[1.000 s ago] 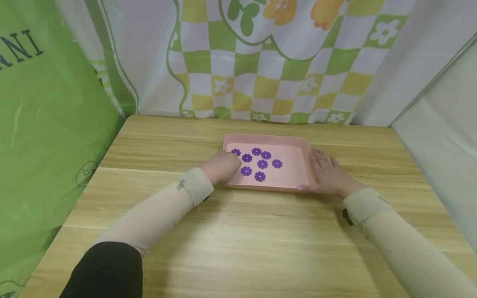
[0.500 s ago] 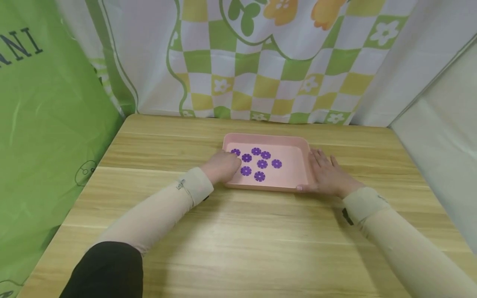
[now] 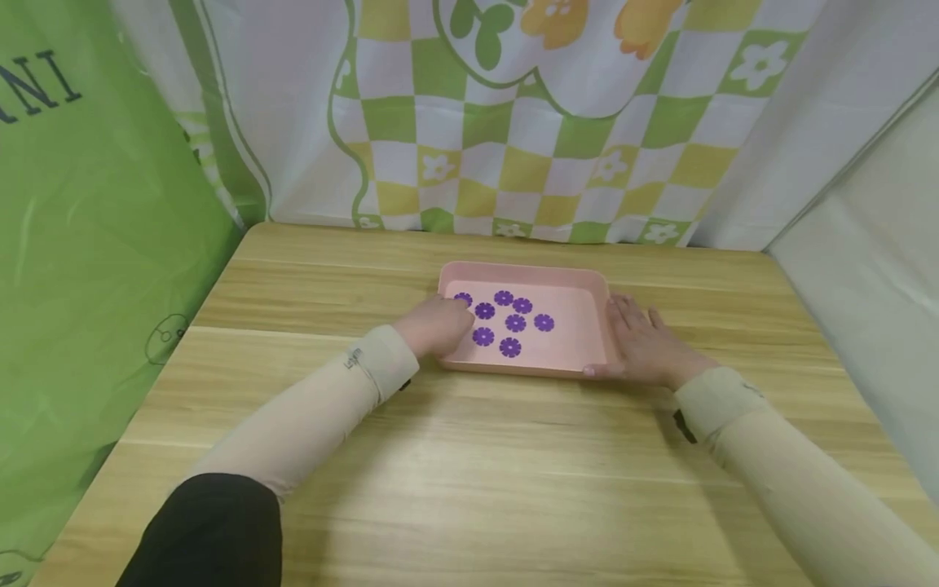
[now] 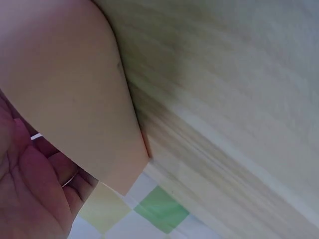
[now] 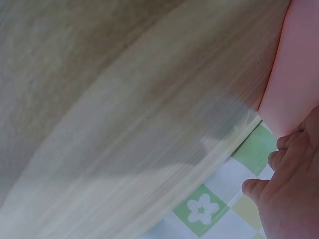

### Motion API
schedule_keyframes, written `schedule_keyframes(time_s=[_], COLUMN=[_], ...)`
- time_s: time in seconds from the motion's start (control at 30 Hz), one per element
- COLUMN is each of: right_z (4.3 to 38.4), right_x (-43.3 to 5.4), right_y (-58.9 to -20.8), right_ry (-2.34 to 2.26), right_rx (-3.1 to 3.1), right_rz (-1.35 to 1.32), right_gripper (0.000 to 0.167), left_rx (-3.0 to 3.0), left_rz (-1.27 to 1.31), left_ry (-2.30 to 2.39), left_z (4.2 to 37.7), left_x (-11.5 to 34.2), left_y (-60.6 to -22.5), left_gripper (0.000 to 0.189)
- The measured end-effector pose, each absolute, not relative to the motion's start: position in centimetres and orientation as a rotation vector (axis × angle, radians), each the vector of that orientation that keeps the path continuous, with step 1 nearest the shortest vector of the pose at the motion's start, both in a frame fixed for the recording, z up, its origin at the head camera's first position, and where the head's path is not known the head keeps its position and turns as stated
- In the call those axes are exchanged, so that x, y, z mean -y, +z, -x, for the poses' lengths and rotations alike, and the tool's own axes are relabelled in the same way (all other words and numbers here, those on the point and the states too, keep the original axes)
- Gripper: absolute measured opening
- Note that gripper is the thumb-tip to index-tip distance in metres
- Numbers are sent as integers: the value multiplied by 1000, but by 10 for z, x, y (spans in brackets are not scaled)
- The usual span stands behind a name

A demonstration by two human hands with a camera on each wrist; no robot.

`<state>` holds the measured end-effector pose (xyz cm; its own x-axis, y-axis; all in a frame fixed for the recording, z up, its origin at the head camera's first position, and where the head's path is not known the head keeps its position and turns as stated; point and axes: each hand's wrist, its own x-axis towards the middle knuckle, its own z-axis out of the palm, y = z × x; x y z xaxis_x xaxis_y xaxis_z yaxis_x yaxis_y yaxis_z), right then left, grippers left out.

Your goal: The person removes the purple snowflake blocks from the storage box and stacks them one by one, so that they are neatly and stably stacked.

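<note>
A shallow pink tray [image 3: 575, 338] lies on the wooden table, with several purple flower-shaped discs [image 3: 509, 347] spread over its left and middle part. Over the tray's left wall reaches my left hand [image 3: 438, 326], fingers bent down inside; in the left wrist view that wall [image 4: 84, 99] hides the fingertips. I cannot tell whether they pinch a disc. One disc [image 3: 463, 299] is partly covered by the hand. My right hand [image 3: 649, 342] lies along the right wall, fingers straight against it and the thumb at the near right corner. The right wrist view shows the fingers beside the pink wall [image 5: 294, 64].
The wooden table [image 3: 513, 481] reaches back to a green, yellow and white checked curtain [image 3: 528, 163]. A green cloth [image 3: 95, 244] hangs on the left, and a pale sheet [image 3: 873, 236] on the right.
A bit of purple that showed by the left hand's fingers one second ago is now out of sight. Both hands and the tray stay nearly where they were.
</note>
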<state>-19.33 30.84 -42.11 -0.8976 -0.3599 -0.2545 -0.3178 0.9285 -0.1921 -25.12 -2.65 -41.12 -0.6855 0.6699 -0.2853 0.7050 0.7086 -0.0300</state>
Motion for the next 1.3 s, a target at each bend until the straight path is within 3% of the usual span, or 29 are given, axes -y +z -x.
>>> schedule_keyframes(time_s=[1.3], right_z=[172], right_x=[-303], right_y=[-423], right_ry=[-227], right_rx=[-2845], right_rz=[550], right_gripper=[123], left_rx=[-2645], left_rz=[-1107], left_ry=[-85], left_z=[226], left_x=[40], left_y=[-410], left_gripper=[12])
